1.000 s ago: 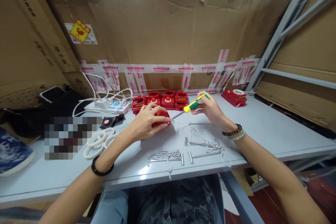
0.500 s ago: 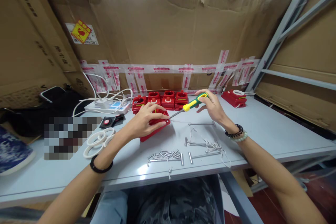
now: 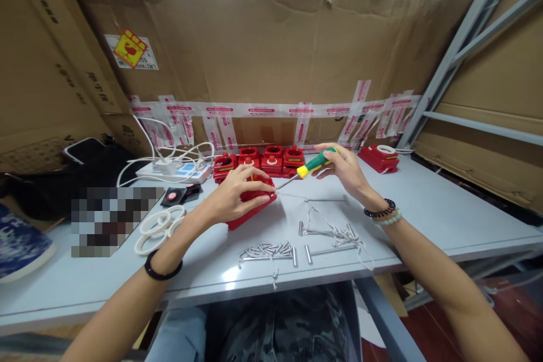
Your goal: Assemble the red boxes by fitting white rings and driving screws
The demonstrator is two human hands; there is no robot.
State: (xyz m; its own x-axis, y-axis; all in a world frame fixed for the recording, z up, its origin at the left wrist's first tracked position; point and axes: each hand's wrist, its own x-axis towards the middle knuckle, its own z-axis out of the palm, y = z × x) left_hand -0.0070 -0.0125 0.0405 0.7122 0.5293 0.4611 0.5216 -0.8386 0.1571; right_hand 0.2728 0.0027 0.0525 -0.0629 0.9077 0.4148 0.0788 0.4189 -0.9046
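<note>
L hand (image 3: 235,197) on red part (image 3: 254,206) | R hand (image 3: 345,169) w/ screwdriver (image 3: 311,165) | grey table (image 3: 445,209)

A grey table (image 3: 445,203) carries a row of red parts (image 3: 263,161) at the back, a power strip (image 3: 178,171) and white rings (image 3: 159,226) to the left. Loose screws (image 3: 265,250) and metal pins (image 3: 326,237) lie near its front edge.

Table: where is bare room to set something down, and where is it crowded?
Bare: the table right of the right hand, toward the lone red part; also the front-left corner, below the white rings. Crowded: around the left hand, the screws and metal pins.
</note>
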